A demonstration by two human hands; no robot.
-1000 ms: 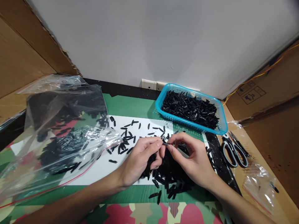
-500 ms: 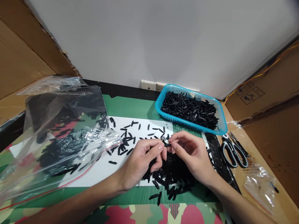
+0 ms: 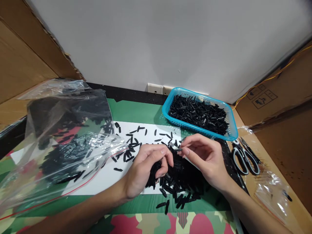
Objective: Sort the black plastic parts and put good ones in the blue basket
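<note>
Right hand pinches a black strip just beside the curled left hand, its grip unclear, with a loose pile left beneath both and more pieces already in the blue basket beyond.

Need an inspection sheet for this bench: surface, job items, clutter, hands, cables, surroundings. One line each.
Surface: smooth green sheet under white rectangular paper; camouflage-patterned sheet along the near edge.
Job items: thin black strip held; loose heap of black pieces below the hands; blue plastic basket holding many more.
Clutter: large clear plastic bag with red seal line at left; black-and-grey-handled scissors and small clear plastic bag at right.
Hands: right hand pinches the strip; left hand curled, contents cannot be told.
Cables: thin yellow-orange wire along the right-hand brown cardboard.
Surroundings: plain pale wall behind, white wall socket low on it.
</note>
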